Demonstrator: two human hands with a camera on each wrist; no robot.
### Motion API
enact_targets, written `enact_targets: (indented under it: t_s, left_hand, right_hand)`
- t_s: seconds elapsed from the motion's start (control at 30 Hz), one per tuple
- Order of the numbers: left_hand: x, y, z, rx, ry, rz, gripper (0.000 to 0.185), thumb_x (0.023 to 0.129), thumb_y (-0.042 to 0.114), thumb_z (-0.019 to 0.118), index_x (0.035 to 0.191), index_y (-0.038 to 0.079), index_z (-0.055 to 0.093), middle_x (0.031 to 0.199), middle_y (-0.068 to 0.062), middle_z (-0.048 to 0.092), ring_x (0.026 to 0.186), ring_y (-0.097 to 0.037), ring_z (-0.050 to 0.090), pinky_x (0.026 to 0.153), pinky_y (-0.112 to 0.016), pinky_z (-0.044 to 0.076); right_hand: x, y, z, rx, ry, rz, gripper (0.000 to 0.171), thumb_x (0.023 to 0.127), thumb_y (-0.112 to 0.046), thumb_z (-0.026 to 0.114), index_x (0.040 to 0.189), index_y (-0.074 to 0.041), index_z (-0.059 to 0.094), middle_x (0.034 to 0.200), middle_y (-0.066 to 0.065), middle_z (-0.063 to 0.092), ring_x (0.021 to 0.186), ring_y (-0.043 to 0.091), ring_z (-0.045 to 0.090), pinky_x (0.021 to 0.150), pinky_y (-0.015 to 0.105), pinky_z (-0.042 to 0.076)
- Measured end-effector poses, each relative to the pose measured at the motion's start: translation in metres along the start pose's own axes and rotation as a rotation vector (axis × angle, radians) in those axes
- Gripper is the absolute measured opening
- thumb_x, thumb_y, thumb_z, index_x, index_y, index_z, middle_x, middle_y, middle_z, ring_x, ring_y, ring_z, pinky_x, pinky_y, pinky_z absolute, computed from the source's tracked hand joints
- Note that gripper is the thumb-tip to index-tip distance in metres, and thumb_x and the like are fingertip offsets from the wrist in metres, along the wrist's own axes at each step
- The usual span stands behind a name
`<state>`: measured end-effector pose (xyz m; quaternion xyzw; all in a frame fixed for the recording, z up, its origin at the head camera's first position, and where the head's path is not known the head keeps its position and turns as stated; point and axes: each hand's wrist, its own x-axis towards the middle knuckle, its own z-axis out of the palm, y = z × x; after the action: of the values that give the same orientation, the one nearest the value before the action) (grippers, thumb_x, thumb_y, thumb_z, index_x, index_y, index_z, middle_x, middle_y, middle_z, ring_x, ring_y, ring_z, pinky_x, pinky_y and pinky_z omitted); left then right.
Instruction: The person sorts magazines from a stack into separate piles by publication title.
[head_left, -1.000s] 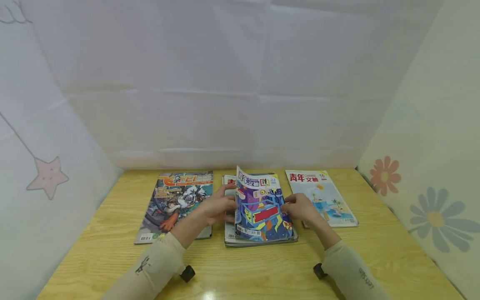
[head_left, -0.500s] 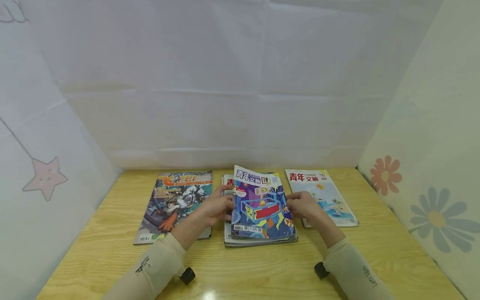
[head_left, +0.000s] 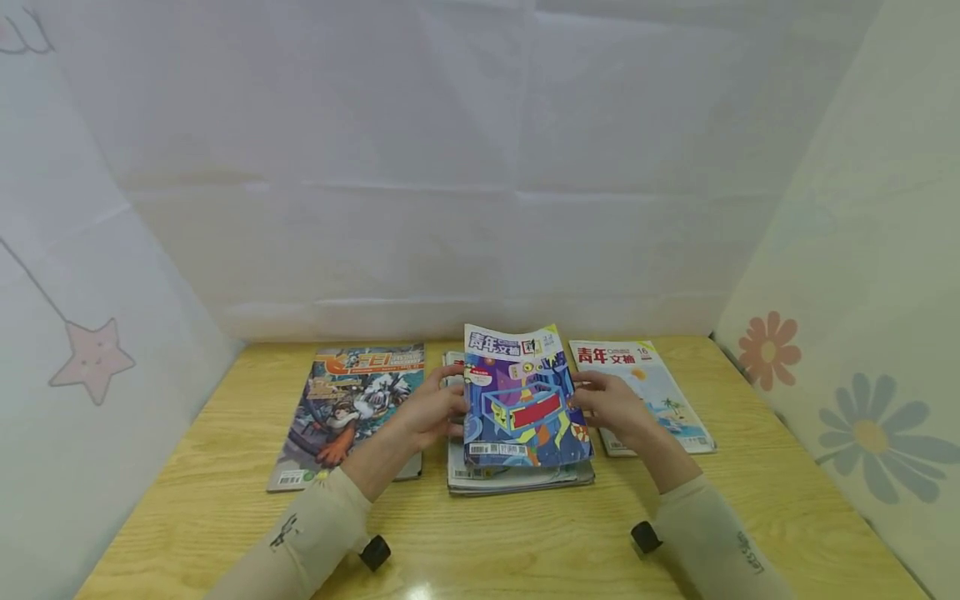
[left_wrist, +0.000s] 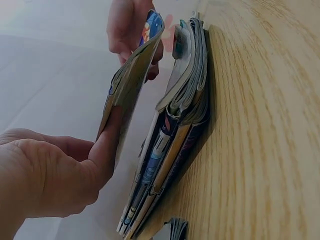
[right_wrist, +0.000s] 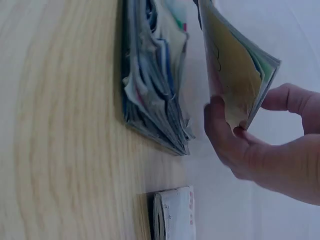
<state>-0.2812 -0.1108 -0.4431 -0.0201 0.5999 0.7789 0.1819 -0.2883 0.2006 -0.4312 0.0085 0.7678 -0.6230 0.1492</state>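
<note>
A purple magazine (head_left: pixel 517 400) with a red box on its cover hangs between both hands, raised off the stack (head_left: pixel 517 481) of magazines beneath it. My left hand (head_left: pixel 433 408) pinches its left edge, fingers on either side of the pages in the left wrist view. On the opposite edge my right hand (head_left: pixel 618 408) grips it, and the right wrist view shows the thumb and fingers (right_wrist: pixel 225 135) on both faces. A gap separates the held magazine (left_wrist: pixel 132 80) from the stack (left_wrist: pixel 175 115) in both wrist views.
A comic-style magazine (head_left: pixel 352 417) lies on the wooden table (head_left: pixel 480 550) at left. At right lies a light blue magazine (head_left: pixel 652 400) with palm trees. A pale curtain (head_left: pixel 480 208) stands behind the table, and patterned cloth (head_left: pixel 847 350) borders the right side.
The purple magazine has risen off the stack and shifted slightly left, exposing more of the stack's front edge. Its curled left edge has flattened, and the right hand has moved slightly right.
</note>
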Motion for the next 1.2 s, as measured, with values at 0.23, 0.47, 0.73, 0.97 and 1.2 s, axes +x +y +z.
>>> enact_targets:
  t_s: [0.23,0.47,0.73,0.97,1.2]
  left_hand:
    - [0.001,-0.001,-0.004,-0.037,0.007,0.019,0.081,0.088,-0.017,0.054,0.156,0.016,0.026,0.141,-0.020,0.053,0.094,-0.033,0.064,0.063,-0.040,0.058]
    - [0.001,-0.001,-0.002,-0.060,-0.029,0.016,0.079,0.090,-0.016,0.055,0.156,0.016,0.027,0.147,-0.021,0.047,0.093,-0.032,0.066,0.071,-0.044,0.059]
    - [0.005,-0.004,0.007,-0.114,-0.053,-0.021,0.077,0.092,-0.016,0.053,0.157,0.014,0.027,0.150,-0.022,0.045,0.105,-0.035,0.064,0.080,-0.049,0.058]
    - [0.015,-0.006,0.025,-0.105,-0.042,-0.066,0.076,0.092,-0.017,0.054,0.156,0.016,0.030,0.151,-0.022,0.043,0.107,-0.034,0.062,0.078,-0.046,0.059]
    - [0.031,-0.005,0.055,-0.023,-0.033,-0.089,0.085,0.086,-0.018,0.057,0.158,0.014,0.027,0.144,-0.021,0.048,0.102,-0.032,0.062,0.071,-0.041,0.057]
  right_hand:
    - [-0.006,-0.004,-0.012,0.296,-0.290,0.010,0.076,0.100,0.006,0.048,0.164,-0.016,0.013,0.129,0.021,0.053,0.077,0.017,0.048,0.065,0.030,0.045]
    - [-0.008,0.000,-0.020,0.475,-0.398,0.067,0.098,0.090,0.022,0.042,0.164,-0.027,0.001,0.157,0.025,0.031,0.105,0.027,0.057,0.084,0.040,0.054]
    - [-0.015,0.008,-0.036,0.564,-0.428,0.052,0.098,0.091,0.023,0.038,0.165,-0.032,0.007,0.164,0.022,0.017,0.120,0.033,0.055,0.082,0.035,0.056]
    - [-0.020,0.016,-0.057,0.599,-0.437,0.022,0.096,0.093,0.024,0.037,0.165,-0.032,0.008,0.165,0.020,0.012,0.131,0.036,0.049,0.099,0.043,0.050]
    - [-0.026,0.030,-0.084,0.577,-0.398,-0.013,0.094,0.093,0.023,0.039,0.166,-0.029,0.009,0.165,0.022,0.008,0.131,0.035,0.050,0.106,0.049,0.044]
